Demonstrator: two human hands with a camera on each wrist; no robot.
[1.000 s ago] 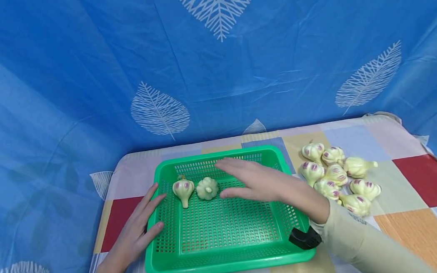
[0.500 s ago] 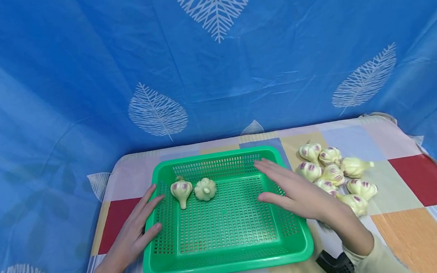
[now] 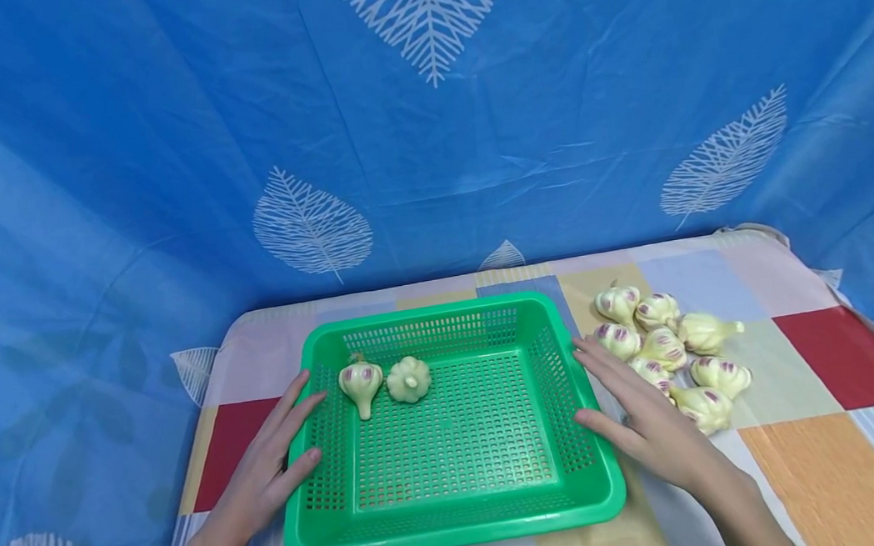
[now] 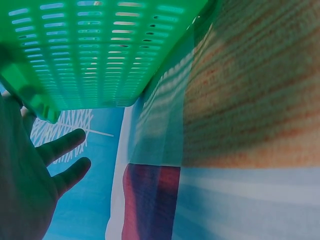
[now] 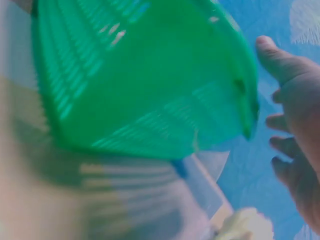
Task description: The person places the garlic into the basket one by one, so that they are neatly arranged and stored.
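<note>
two hands frame a green basket (image 3: 453, 537) on the cloth-covered desk (image 3: 801, 459), the left hand (image 3: 257, 472) at its left rim and the right hand (image 3: 653, 431) at its right rim. both grips are spread, fingers apart and pinching nothing; whether the fingertips press the plastic i cannot tell, though the left fingers overlap the rim in the head view. set opposite each other like this, the hands seem placed to steady or square the basket, a judgement only. the basket stands near the desk's near edge, inside its left edge, its holed walls and floor plainly visible. it carries two garlic bulbs, just beside each other toward its far left corner: a purple-streaked bulb (image 3: 361, 382) with its stalk toward the near rim, and a paler bulb (image 3: 408, 380) whose stalk faces up. a loose heap of garlic (image 3: 664, 348), at least eight heads, lies outside, between the basket's right rim and the desk's right edge, perhaps kept there for easy reach. a blue leaf-print sheet (image 3: 564, 132) hangs behind.
</note>
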